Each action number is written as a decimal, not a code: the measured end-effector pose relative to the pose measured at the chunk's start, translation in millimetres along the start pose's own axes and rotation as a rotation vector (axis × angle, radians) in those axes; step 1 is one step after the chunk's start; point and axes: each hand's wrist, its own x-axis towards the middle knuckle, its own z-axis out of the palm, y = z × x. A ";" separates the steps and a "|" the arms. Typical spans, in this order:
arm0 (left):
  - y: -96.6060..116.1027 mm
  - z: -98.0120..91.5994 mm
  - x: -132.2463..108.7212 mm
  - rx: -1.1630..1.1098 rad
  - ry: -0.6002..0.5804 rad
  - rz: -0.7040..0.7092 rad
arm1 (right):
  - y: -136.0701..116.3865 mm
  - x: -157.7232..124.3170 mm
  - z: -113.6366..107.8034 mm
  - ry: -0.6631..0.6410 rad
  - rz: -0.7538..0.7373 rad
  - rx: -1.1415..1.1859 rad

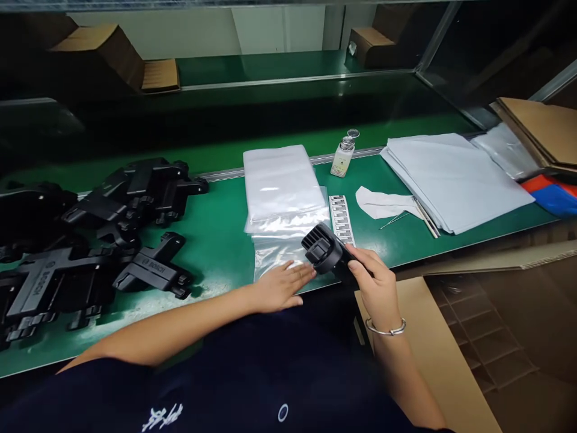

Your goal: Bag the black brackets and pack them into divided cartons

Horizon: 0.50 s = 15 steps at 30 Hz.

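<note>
Right hand (376,276) gripped a black slotted plastic part (322,249) just right of frame centre, left hand (280,288) lay flat and unclenched on a clear plastic bag (274,251), presumably a bagging step calling for a parted bag mouth; tabletop (220,219) edge ran close below, bare room left.

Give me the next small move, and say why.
Probably open the clear bag with the left hand: that hand rests flat on it, while the right hand holds the black part close by, and I can't make out an open mouth.
</note>
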 end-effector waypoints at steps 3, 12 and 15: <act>4.7 6.4 -1.4 -0.022 -0.019 0.061 | -1.6 0.7 -2.5 -0.010 0.039 0.023; 4.2 7.6 -21.7 -0.017 0.006 0.117 | 8.8 1.7 -3.5 -0.054 0.197 0.234; 4.1 10.8 -18.4 -0.007 0.001 0.093 | 10.3 2.3 0.3 -0.061 0.240 0.294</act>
